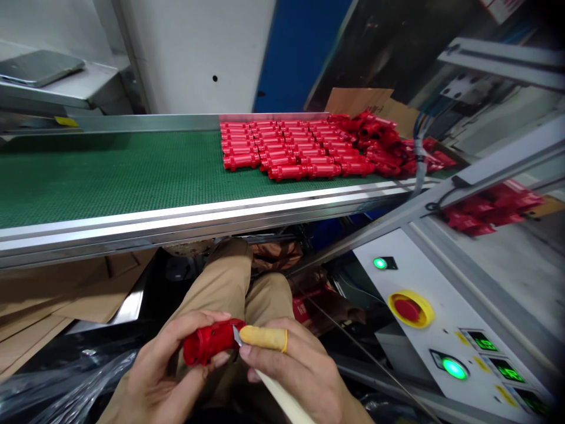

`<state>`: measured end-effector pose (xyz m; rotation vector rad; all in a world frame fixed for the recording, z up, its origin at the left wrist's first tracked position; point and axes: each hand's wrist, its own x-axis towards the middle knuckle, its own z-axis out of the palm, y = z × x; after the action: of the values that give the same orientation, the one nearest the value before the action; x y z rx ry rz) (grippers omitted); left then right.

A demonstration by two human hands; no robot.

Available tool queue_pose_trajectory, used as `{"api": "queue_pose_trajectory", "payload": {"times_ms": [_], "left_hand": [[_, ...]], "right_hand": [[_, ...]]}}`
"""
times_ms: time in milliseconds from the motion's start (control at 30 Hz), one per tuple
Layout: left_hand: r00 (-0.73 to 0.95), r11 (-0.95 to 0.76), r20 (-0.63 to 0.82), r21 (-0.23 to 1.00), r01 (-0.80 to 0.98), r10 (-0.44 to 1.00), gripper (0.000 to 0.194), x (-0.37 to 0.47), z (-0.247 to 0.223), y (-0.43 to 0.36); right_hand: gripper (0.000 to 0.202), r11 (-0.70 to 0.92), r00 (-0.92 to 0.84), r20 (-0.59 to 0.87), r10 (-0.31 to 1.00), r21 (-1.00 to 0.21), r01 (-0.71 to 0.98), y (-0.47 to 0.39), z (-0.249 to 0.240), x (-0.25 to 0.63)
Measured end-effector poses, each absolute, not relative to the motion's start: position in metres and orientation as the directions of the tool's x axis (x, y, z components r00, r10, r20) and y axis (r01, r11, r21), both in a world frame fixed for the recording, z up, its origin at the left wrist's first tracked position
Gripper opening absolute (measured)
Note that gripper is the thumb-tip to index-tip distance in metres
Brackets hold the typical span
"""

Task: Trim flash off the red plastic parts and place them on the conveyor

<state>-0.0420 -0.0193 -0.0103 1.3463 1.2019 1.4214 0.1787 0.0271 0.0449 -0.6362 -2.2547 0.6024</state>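
My left hand (170,368) is closed around a red cylindrical plastic part (210,343), held above my lap with its right end facing my other hand. In my right hand (295,365) is a knife (237,336) with a short pointed metal blade and a pale handle that runs back under the palm. The blade touches, or nearly touches, the right end of the part. A yellow finger cot covers my right index finger, which presses along the knife near the blade.
Rows of similar red parts (282,147) lie on a green conveyor belt (132,171), with a loose heap (384,138) at its right end. To the right stands a control panel (424,347) with an emergency stop button (408,309). Flat cardboard (57,288) lies at the lower left.
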Motion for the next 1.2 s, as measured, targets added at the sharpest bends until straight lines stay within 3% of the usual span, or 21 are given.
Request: {"api": "queue_pose_trajectory", "payload": {"times_ms": [200, 333, 533, 667, 767, 833, 867, 933, 1067, 1133, 1200], "left_hand": [[-0.070, -0.236, 0.240, 0.969, 0.068, 0.968, 0.041, -0.044, -0.010, -0.018], [-0.052, -0.217, 0.221, 0.972, 0.087, 0.974, 0.042, -0.044, -0.014, -0.021], [-0.160, 0.073, -0.073, 0.997, -0.002, 0.984, 0.046, -0.041, -0.011, -0.020], [-0.168, 0.191, -0.210, 0.974, -0.124, 0.963, 0.052, -0.039, 0.000, -0.016], [-0.139, 0.245, -0.282, 0.941, -0.234, 0.949, 0.054, -0.039, 0.006, -0.013], [-0.104, 0.275, -0.317, 0.916, -0.292, 0.943, 0.058, -0.039, 0.007, -0.013], [-0.089, 0.283, -0.324, 0.908, -0.310, 0.942, 0.058, -0.039, 0.007, -0.013], [-0.069, 0.287, -0.326, 0.899, -0.332, 0.943, 0.058, -0.040, 0.006, -0.012], [-0.031, 0.309, -0.348, 0.866, -0.392, 0.937, 0.058, -0.041, 0.002, -0.009], [-0.007, 0.314, -0.355, 0.837, -0.448, 0.935, 0.057, -0.041, 0.000, -0.006], [0.019, 0.321, -0.364, 0.794, -0.516, 0.931, 0.056, -0.041, 0.000, -0.003]], "right_hand": [[0.019, 0.772, -0.627, 0.498, 0.598, -0.569, 0.284, 0.028, 0.043, 0.178], [0.015, 0.742, -0.671, 0.407, 0.620, -0.581, 0.334, 0.030, 0.046, 0.180], [0.037, 0.774, -0.803, 0.199, 0.561, -0.472, 0.423, 0.035, 0.061, 0.177], [0.026, 0.771, -0.774, 0.303, 0.555, -0.537, 0.343, 0.036, 0.054, 0.180], [0.017, 0.533, -0.578, 0.315, 0.752, -0.808, 0.253, 0.032, 0.041, 0.183], [0.019, 0.190, -0.444, 0.123, 0.888, -0.976, 0.110, 0.030, 0.031, 0.183], [0.023, 0.028, -0.407, 0.024, 0.913, -1.000, 0.003, 0.029, 0.027, 0.182], [0.026, -0.196, -0.393, -0.084, 0.916, -0.947, -0.254, 0.027, 0.020, 0.181], [0.027, -0.489, -0.567, -0.111, 0.816, -0.655, -0.576, 0.021, 0.021, 0.183], [0.029, -0.490, -0.621, 0.011, 0.784, -0.604, -0.629, 0.017, 0.028, 0.188], [0.025, -0.318, -0.579, 0.097, 0.809, -0.756, -0.572, 0.015, 0.035, 0.193]]}}
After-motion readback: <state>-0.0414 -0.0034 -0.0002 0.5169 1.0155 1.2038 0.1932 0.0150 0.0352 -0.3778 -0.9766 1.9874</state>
